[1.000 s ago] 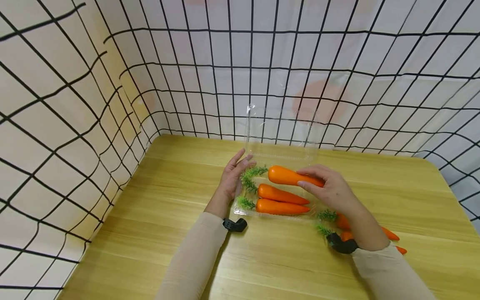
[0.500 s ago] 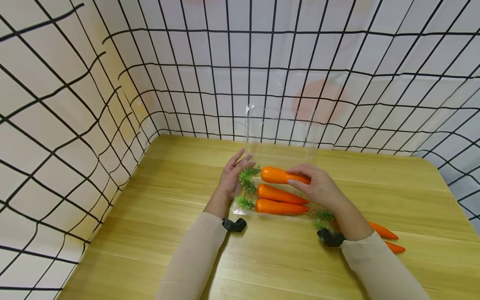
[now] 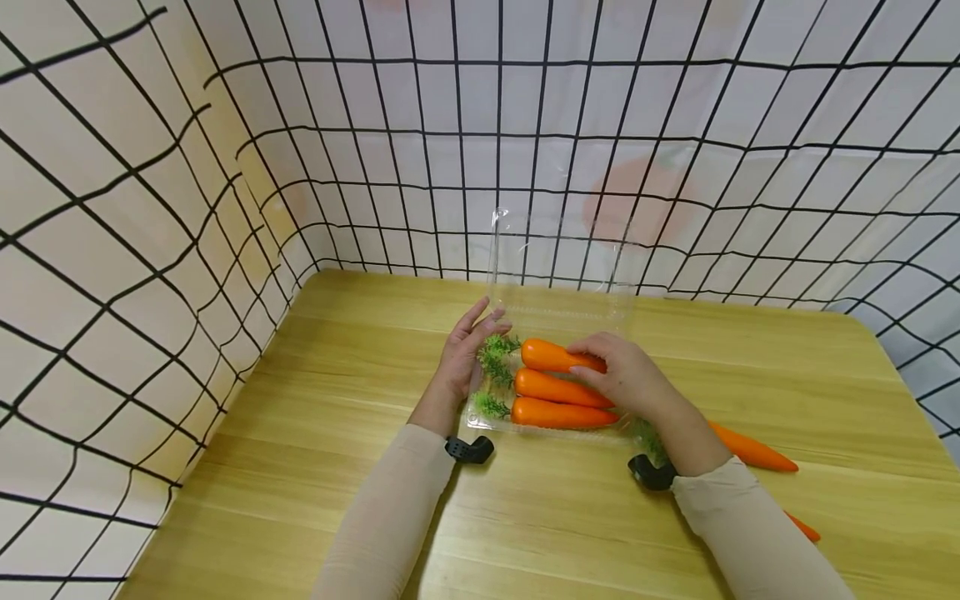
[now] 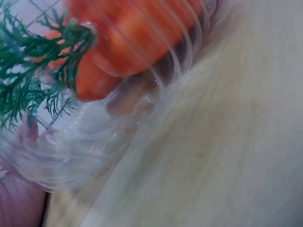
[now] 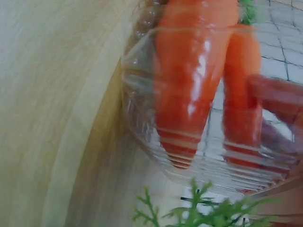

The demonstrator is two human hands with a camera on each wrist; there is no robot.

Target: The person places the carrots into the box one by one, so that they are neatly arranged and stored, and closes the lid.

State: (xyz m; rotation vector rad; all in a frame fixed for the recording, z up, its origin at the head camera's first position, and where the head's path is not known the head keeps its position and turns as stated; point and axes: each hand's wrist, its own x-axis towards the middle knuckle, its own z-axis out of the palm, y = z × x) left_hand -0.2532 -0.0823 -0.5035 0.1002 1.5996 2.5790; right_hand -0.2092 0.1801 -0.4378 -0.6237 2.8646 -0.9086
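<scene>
A clear plastic clamshell box (image 3: 474,417) stands with its lid raised behind it. Inside, the near orange toy carrot (image 3: 562,412) and the middle carrot (image 3: 555,387) lie side by side, their green tops to the left. My right hand (image 3: 626,375) pinches the far carrot (image 3: 546,355) by its narrow end, low within the box behind the other two; its tip is hidden by the fingers. My left hand (image 3: 459,354) rests against the box's left side, fingers extended beside the green tops (image 3: 495,348). The left wrist view shows part of the left hand (image 4: 21,196) beside the plastic.
Two more carrots lie on the wooden table to the right, one long carrot (image 3: 753,450) and another carrot (image 3: 804,527), both partly covered by the right forearm. The lid (image 3: 558,271) rises at the back near a black wire grid (image 3: 420,132).
My right hand has moved left and down, bringing the far carrot lower into the box. One loose carrot at the right has shifted nearer to me. The left hand stays put.
</scene>
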